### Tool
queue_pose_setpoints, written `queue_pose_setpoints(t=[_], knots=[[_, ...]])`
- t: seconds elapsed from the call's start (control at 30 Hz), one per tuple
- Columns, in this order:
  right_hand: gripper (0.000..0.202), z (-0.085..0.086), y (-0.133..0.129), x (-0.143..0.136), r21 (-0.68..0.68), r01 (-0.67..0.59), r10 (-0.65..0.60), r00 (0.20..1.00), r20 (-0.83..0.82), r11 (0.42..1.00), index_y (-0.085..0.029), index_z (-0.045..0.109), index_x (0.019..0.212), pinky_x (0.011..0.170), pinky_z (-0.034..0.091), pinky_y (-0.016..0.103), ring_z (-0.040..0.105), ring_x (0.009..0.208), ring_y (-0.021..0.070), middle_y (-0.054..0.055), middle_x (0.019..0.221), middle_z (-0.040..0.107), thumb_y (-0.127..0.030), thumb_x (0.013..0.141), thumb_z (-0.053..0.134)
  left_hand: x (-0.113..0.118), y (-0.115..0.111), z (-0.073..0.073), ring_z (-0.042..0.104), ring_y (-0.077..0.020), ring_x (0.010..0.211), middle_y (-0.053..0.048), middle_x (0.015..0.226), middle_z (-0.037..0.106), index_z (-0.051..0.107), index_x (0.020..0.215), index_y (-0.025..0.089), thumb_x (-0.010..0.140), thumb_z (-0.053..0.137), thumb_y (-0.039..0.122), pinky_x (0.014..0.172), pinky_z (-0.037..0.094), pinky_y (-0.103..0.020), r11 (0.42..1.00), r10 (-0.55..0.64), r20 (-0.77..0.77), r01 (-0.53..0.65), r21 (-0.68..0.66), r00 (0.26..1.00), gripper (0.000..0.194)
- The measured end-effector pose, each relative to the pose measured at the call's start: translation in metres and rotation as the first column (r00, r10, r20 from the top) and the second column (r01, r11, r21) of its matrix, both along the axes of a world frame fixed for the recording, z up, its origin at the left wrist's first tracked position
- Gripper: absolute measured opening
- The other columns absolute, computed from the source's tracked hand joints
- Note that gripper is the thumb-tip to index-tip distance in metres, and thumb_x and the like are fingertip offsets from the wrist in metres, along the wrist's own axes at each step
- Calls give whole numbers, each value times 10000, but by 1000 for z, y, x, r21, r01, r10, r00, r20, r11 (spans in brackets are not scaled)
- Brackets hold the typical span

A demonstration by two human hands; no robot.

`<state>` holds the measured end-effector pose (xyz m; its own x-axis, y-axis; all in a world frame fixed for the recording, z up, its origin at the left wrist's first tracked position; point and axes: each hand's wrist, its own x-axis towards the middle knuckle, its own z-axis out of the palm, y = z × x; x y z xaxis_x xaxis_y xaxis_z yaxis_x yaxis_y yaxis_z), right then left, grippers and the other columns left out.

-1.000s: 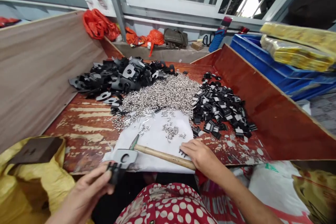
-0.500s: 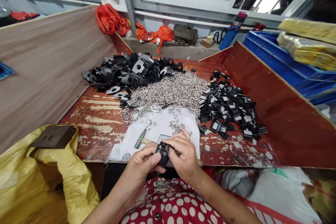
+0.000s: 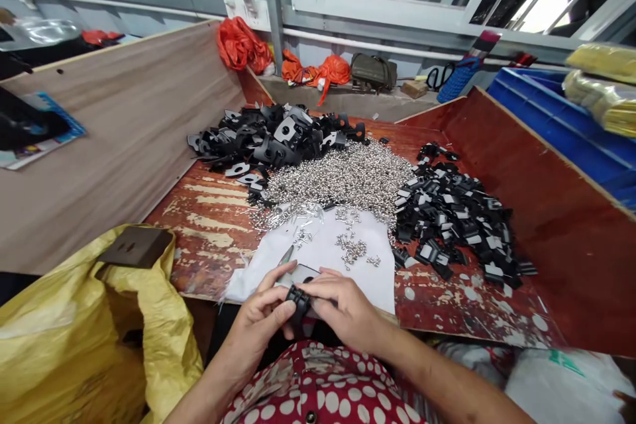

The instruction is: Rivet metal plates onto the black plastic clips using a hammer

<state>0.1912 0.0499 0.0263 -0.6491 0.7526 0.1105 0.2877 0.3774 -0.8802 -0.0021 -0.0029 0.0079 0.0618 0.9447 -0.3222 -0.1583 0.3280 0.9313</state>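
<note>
My left hand grips a black plastic clip-like part between thumb and fingers, low over the front edge of the workbench. My right hand pinches the same part from the other side. A flat grey plate with a dark hole shows just beyond the fingertips; whether it is joined to the black part I cannot tell. Behind the hands lies a white cloth with small loose rivets on it. The tip of a hammer head shows above my left fingers; its handle is hidden.
A large heap of shiny rivets fills the middle. Black and grey plates are piled at back left, small black clips at right. Wooden side walls bound the bench. A yellow sack hangs at left, a blue crate stands right.
The view has turned left, so the bench appears farther right. Both hands have drawn the black part slightly nearer my body and tilted it. The hammer is now mostly covered by my left hand.
</note>
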Motion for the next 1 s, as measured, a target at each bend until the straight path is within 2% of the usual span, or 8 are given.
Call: queue_pose_setpoints(t=[0.07, 0.17, 0.3, 0.47, 0.67, 0.77, 0.9, 1.0], knots=[[356, -1, 25, -9, 115, -7, -15, 981, 195, 993, -284, 737, 1151, 1123, 335, 457, 674, 846, 149, -35, 888, 766, -115, 975, 478, -11, -4, -2, 527, -136, 661, -85, 1168, 673, 794, 776, 207, 787, 788, 462, 592, 475, -263, 997, 71, 3, -71, 2, 997, 255], [184, -10, 60, -30, 435, 5, -221, 866, 448, 900, -207, 750, 965, 995, 372, 457, 633, 853, 206, 24, 845, 747, -185, 967, 567, -24, -11, -7, 508, -142, 658, -9, 731, 634, 769, 762, 203, 789, 799, 439, 648, 432, -239, 987, 159, 4, -159, 2, 987, 239], [138, -24, 82, -49, 551, -89, -251, 822, 511, 830, -151, 697, 845, 876, 372, 412, 570, 945, 258, 106, 926, 694, -198, 942, 611, -30, -15, -11, 512, -127, 631, 8, 703, 634, 755, 758, 191, 782, 809, 433, 650, 416, -234, 984, 176, 4, -176, -23, 984, 249], [124, -14, 64, -31, 630, -149, -213, 861, 461, 762, -163, 632, 898, 794, 394, 339, 531, 861, 211, 73, 906, 633, -151, 972, 533, -21, -8, -8, 554, -124, 611, 4, 764, 652, 757, 818, 184, 776, 799, 438, 639, 441, -237, 983, 171, 24, -169, -74, 985, 261], [135, 19, 7, -15, 760, -320, -64, 902, 427, 566, -157, 608, 988, 640, 412, 350, 509, 676, 198, 29, 750, 582, -118, 998, 480, -1, 10, -11, 500, -142, 573, 14, 634, 527, 635, 586, 175, 745, 758, 407, 512, 412, -227, 995, 74, -134, -66, 70, 988, 307], [212, 20, -9, -14, 706, -341, -12, 897, 443, 621, -126, 600, 1151, 643, 463, 350, 565, 713, 208, 54, 813, 638, -94, 984, 474, 2, 11, -13, 481, -142, 596, 12, 620, 506, 602, 550, 183, 757, 729, 344, 524, 405, -216, 989, 87, -183, -63, 135, 979, 292], [297, 4, 2, -8, 445, -222, 110, 959, 263, 868, -168, 580, 1269, 743, 533, 294, 671, 832, 176, 56, 974, 732, -120, 992, 483, -4, 4, -14, 479, -156, 609, -4, 645, 507, 617, 568, 188, 759, 733, 398, 476, 392, -214, 991, 110, -232, -90, 95, 967, 307], [244, -13, 43, -2, 337, -24, -84, 949, 304, 941, -223, 648, 1189, 723, 521, 247, 690, 784, 140, 9, 942, 757, -147, 1008, 503, -10, -2, -11, 453, -151, 598, -2, 656, 488, 614, 573, 187, 763, 739, 434, 456, 398, -213, 989, 138, -214, -125, 76, 967, 336]])
